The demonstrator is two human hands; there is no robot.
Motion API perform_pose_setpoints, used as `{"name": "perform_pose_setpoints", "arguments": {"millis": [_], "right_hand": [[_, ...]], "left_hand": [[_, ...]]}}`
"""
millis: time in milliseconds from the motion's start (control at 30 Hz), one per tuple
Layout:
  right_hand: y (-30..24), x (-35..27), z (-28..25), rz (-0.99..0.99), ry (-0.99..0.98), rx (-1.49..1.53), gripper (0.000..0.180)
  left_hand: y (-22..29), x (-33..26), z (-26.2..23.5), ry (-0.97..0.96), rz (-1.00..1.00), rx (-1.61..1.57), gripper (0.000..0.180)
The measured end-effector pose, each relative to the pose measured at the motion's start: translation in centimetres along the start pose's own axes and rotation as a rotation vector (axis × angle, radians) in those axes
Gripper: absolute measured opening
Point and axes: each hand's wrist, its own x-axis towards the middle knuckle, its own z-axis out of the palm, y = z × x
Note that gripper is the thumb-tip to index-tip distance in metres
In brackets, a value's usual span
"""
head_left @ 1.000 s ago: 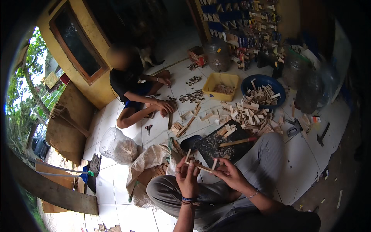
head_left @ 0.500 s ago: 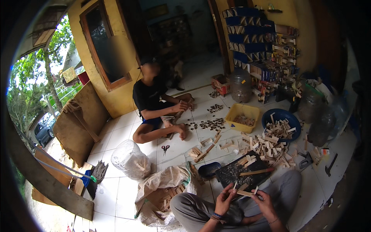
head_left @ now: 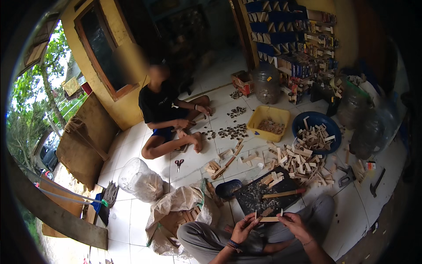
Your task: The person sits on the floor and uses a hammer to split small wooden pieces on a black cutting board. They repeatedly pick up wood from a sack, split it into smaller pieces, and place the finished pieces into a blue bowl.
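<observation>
Both of my hands meet over my lap, holding a small wooden piece (head_left: 269,219) level between them. It is a pale flat strip with a short upright bit at each end. My left hand (head_left: 244,229) pinches its left end, and my right hand (head_left: 295,224) pinches its right end. Just beyond them lies a black board (head_left: 246,200) strewn with shavings. On it rest a few pale wood blocks (head_left: 273,178) and a tool with a long wooden handle (head_left: 283,194), reddish at its right end.
A heap of wood pieces (head_left: 303,165) spreads beside a blue basin (head_left: 336,140) and a yellow tub (head_left: 269,111). At right lie a hammer (head_left: 375,182) and a dark metal tool (head_left: 347,177). Left of my knee slumps an open sack (head_left: 165,202). Another person (head_left: 160,103) sits cross-legged near scissors (head_left: 179,165).
The wooden piece, tilted before, is now level between my hands. The whole view has shifted a little. The other person's hands have moved lower and apart.
</observation>
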Motion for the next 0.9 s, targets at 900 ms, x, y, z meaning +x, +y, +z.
{"name": "perform_pose_setpoints", "arguments": {"millis": [900], "right_hand": [[5.2, 3.9, 0.6, 0.001, -0.133, 0.202, 0.028]], "left_hand": [[0.0, -1.2, -1.6, 0.076, -0.101, 0.111, 0.044]]}}
